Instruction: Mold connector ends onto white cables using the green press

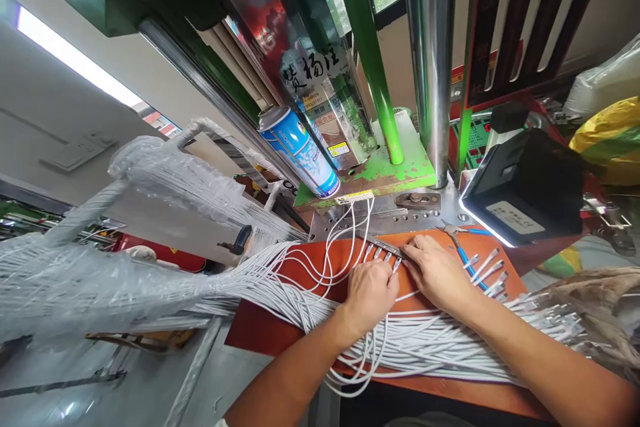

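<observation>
A narrow metal bar (383, 244) lies across the orange-brown work board, with several cable connectors (379, 254) lined up along its near side. My left hand (371, 292) is closed just below the bar, its thumb and fingertips pinching a white cable at its connector. My right hand (439, 272) grips the bar's right end, fingers bent over it; the fingertips are partly hidden. Thin white cables (305, 300) run in a thick bundle under both forearms. More connector ends (493, 273) fan out right of my right hand.
Blue-handled pliers (463, 250) lie on the board. Behind stands a green press base (405, 177) with a blue spray can (303, 153) and steel columns. A black lamp-like box (525, 177) leans at right. Plastic-wrapped cables (100, 287) hang over a wrapped frame at left.
</observation>
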A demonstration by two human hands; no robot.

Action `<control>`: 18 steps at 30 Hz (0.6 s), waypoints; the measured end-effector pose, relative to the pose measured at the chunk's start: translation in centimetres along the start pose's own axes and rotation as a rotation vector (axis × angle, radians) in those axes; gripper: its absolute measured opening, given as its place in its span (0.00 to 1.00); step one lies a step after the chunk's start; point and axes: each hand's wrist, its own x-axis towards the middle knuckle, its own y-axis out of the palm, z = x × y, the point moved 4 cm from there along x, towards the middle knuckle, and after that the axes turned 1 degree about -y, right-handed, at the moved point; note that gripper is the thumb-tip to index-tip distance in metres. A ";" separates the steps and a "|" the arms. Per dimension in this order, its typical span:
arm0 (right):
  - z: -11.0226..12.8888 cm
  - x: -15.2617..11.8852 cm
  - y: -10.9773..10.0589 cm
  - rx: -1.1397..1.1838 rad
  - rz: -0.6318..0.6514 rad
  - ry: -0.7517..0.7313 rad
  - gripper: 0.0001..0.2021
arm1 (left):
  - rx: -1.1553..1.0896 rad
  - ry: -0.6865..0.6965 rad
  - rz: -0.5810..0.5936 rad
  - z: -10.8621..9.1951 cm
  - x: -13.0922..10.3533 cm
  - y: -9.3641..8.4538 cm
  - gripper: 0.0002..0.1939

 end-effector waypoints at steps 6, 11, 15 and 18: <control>0.3 0.0 -0.2 -0.023 0.016 0.003 0.09 | -0.126 -0.018 -0.064 0.7 -0.7 -2.1 0.11; 0.3 -0.1 -0.1 -0.014 0.030 0.001 0.10 | -0.113 -0.040 -0.034 0.8 -1.1 -2.1 0.09; 0.2 0.1 0.1 0.023 0.022 -0.005 0.10 | 0.042 -0.034 -0.016 0.2 -0.3 -0.7 0.08; 0.7 0.3 -0.3 0.078 0.020 0.011 0.10 | 0.121 -0.043 0.029 -0.3 0.5 -0.4 0.11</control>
